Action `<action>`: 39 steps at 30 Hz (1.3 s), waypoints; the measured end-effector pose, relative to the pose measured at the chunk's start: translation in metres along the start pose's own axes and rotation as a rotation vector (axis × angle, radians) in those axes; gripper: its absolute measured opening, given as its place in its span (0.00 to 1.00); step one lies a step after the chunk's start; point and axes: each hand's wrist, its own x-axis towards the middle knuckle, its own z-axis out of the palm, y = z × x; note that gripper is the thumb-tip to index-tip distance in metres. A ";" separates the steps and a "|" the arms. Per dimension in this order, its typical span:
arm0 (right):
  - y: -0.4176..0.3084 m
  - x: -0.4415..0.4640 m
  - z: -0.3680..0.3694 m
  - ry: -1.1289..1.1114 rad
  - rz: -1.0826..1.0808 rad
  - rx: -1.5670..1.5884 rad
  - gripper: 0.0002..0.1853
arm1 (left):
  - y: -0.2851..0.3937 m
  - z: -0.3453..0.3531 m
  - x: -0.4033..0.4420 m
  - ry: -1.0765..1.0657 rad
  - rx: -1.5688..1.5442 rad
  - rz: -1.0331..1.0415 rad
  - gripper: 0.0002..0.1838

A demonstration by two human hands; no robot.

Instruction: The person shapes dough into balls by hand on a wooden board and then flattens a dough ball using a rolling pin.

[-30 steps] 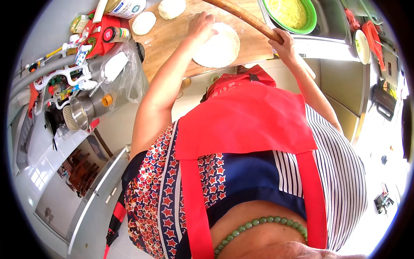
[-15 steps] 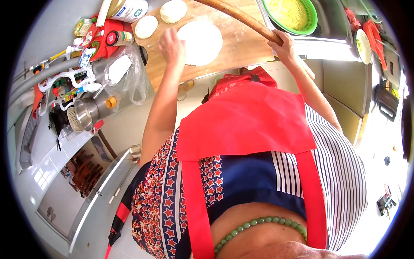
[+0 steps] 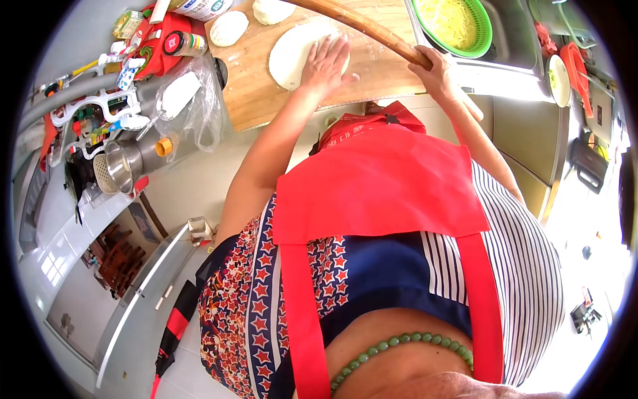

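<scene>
My left hand (image 3: 325, 65) lies flat with fingers spread on a round, rolled-out sheet of dough (image 3: 290, 58), covering its right part. My right hand (image 3: 437, 73) is closed around the near end of a long wooden rolling pin (image 3: 372, 31). The pin slants up and left across the wooden board (image 3: 249, 106), and its far end runs out of view. Two thick pieces of dough, one a smooth oval (image 3: 229, 28) and the other a rounded lump (image 3: 272, 10), sit on the board beyond the sheet.
At the board's right, a green basket of pale shreds (image 3: 458, 26) stands in a metal sink (image 3: 508, 33). On the left are a spice jar (image 3: 186, 44), a red bag (image 3: 158, 65), a clear plastic bag (image 3: 203, 113) and a steel pot (image 3: 124, 166). A plate (image 3: 559, 80) is at right.
My left hand has moved right, from the left edge of the dough sheet onto its right part, and flattened out. The sheet sits slightly farther left. My right hand still grips the rolling pin.
</scene>
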 end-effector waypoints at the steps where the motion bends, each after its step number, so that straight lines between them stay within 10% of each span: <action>1: 0.001 -0.002 0.001 -0.001 0.008 0.015 0.22 | 0.002 -0.002 -0.009 -0.006 0.006 0.038 0.47; 9: -0.004 -0.003 0.003 -0.026 0.051 0.065 0.22 | -0.008 -0.030 -0.075 -0.124 0.024 0.187 0.45; 16: -0.010 -0.001 0.011 -0.047 0.035 0.044 0.22 | -0.104 -0.009 -0.055 0.449 -0.164 -0.480 0.22; 20: -0.012 0.001 0.019 -0.061 -0.009 0.013 0.22 | -0.103 -0.030 -0.036 0.174 -0.130 -0.597 0.21; 28: -0.022 -0.001 0.019 -0.104 -0.058 -0.014 0.22 | -0.046 -0.023 -0.036 0.346 -0.458 -0.659 0.28; 32: -0.034 -0.003 0.026 -0.137 -0.119 -0.041 0.22 | 0.007 -0.033 -0.044 0.239 -1.243 -0.890 0.23; 39: -0.031 -0.019 0.041 -0.180 -0.216 -0.122 0.20 | 0.007 -0.059 -0.087 0.562 -0.225 -0.180 0.24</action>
